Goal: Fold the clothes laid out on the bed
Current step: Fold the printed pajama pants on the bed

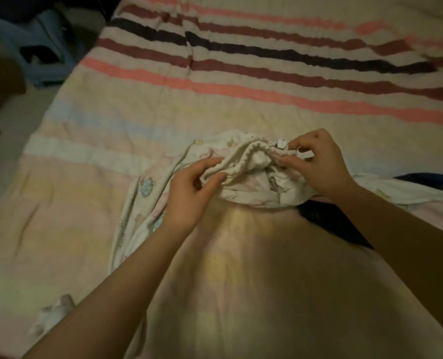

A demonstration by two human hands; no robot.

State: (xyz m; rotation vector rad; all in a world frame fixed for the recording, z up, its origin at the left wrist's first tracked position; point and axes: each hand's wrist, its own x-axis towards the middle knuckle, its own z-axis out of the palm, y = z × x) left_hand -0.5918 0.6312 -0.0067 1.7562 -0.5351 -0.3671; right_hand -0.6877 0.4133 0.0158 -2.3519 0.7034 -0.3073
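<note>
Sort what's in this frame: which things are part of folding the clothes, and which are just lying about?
Part of the job:
- white printed garment, its elastic waistband gripped by the left hand and pinched by the right hand
- dark garment beneath the right forearm
- striped bedcover, the folding surface

Lying about:
- blue plastic stool beside the bed
- small crumpled white item near the left forearm; unclear what it is

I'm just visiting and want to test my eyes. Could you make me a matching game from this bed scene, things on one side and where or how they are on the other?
1. left hand
2. right hand
3. dark garment
4. plastic stool

A. on the floor beside the bed
B. pinches the waistband near its white tags
C. lies under the right forearm
D. grips the waistband's left part

Pairs: 1-D, 2-B, 3-C, 4-A
</note>
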